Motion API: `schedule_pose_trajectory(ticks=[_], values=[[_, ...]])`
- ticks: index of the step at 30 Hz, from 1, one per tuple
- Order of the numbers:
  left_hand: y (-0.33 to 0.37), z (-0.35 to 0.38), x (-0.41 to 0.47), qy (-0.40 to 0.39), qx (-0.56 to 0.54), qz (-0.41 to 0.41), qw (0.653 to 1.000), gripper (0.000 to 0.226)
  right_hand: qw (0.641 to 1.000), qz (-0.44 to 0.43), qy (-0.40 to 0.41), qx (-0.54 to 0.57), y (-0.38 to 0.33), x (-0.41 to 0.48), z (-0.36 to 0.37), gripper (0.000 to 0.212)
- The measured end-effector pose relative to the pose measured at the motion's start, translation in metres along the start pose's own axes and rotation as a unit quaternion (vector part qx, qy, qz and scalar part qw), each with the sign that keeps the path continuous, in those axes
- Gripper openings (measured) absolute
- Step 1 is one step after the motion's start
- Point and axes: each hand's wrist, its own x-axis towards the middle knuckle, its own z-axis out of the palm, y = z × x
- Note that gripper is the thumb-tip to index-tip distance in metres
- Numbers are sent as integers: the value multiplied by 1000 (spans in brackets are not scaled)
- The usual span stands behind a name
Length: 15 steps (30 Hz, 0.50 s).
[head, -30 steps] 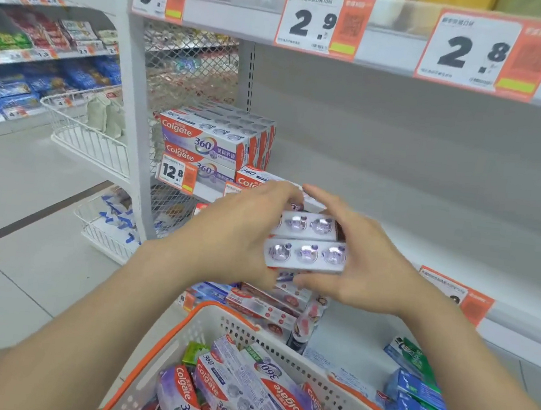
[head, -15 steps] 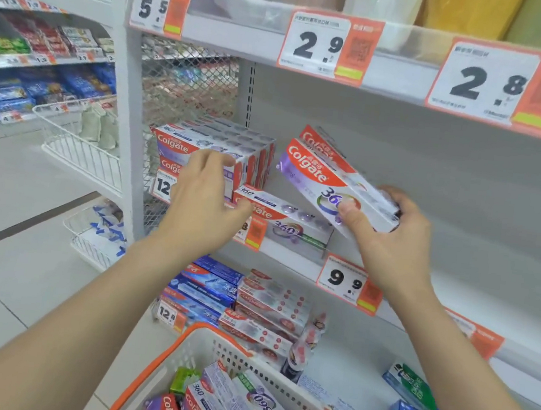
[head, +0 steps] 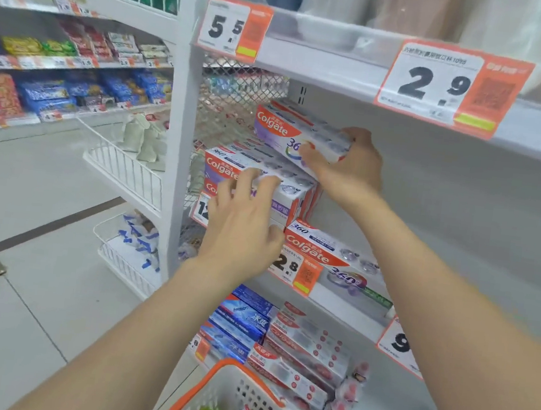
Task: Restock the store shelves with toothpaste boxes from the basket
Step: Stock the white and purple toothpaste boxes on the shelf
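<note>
1. Held toothpaste box (head: 290,133): Colgate 360, white/red/purple, tilted in the air just above the stack. A second box seems to ride behind it, can't tell for sure. Contact with the stack: can't tell.
2. Right grip (head: 344,169): grasping the held toothpaste box at its right end, thumb on the front face, fingers wrapped over the top.
3. Stack (head: 229,166): same boxes, piled on the middle shelf (head: 348,309) hard against the mesh panel (head: 236,106) at its left end.
4. Left grip (head: 243,225): released, fingers spread, fingertips resting on the stack's top front edge, holding nothing.
5. Single box (head: 327,255): lying flat on the same shelf, just right of the stack.
6. Price tag (head: 298,270): orange and white, on the shelf edge below the single box, its left part hidden by the left grip.
7. Basket (head: 234,393): white wall, orange rim, bottom of frame, more boxes inside, only partly in view.
8. Lower shelf: blue boxes (head: 243,316) beside red-and-white boxes (head: 307,344).
9. Upper shelf edge: 5.5 tag (head: 233,30) and 2.9 tag (head: 451,87).
</note>
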Motion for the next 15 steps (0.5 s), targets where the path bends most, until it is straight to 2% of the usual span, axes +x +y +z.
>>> schedule_pose_trajectory(ticks=[3,5,9,10,11,13,15], values=[[-7,4,1,15,11,17,1000,68,998,4,-68,-3,6,13,11,80],[-11,5,1,17,16,27,999,70,996,15,-83,0,12,15,15,82],[-6,6,-4,14,4,14,1000,79,997,13,-49,-66,11,6,18,110],[-3,6,-6,21,-1,7,1000,81,997,10,-18,-76,8,-2,17,109],[0,6,-9,36,-9,2,999,79,997,-8,22,-68,6,-13,14,101],[6,5,-17,81,-30,-3,996,63,990,-99,100,-24,1,-46,3,68],[8,2,-25,74,-39,11,996,40,973,-191,127,3,2,-88,-12,34]])
